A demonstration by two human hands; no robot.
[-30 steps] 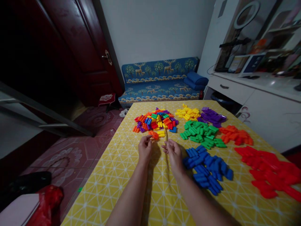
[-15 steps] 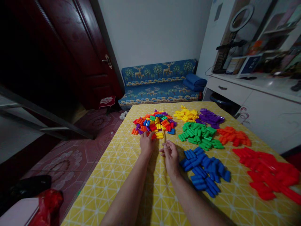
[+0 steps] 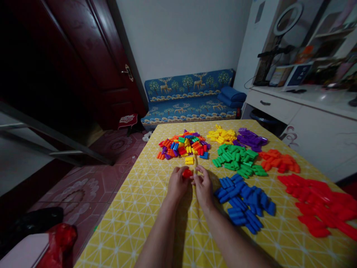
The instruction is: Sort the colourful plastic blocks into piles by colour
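Observation:
My left hand (image 3: 177,184) is closed on a red plastic toy block (image 3: 187,173), held low over the yellow patterned cloth. My right hand (image 3: 203,186) is just to the right of it, fingers loosely bent and apart, tips close to the block; whether they touch it I cannot tell. Beyond the hands lies a yellow block (image 3: 189,160), and behind that a mixed heap of coloured blocks (image 3: 181,146). To the right of my right hand is a pile of blue blocks (image 3: 242,201), with green blocks (image 3: 235,158) farther back.
More single-colour piles lie on the table (image 3: 134,212): yellow blocks (image 3: 221,134), purple blocks (image 3: 251,139), orange blocks (image 3: 279,161) and red blocks (image 3: 320,203). A raised cloth crease (image 3: 195,162) runs beside the hands. Behind stands a blue sofa (image 3: 189,108); a white cabinet (image 3: 312,126) flanks the right.
My left hand has drawn back from the front of the mixed heap toward me, bringing a red block beside my right hand. My right hand has barely shifted.

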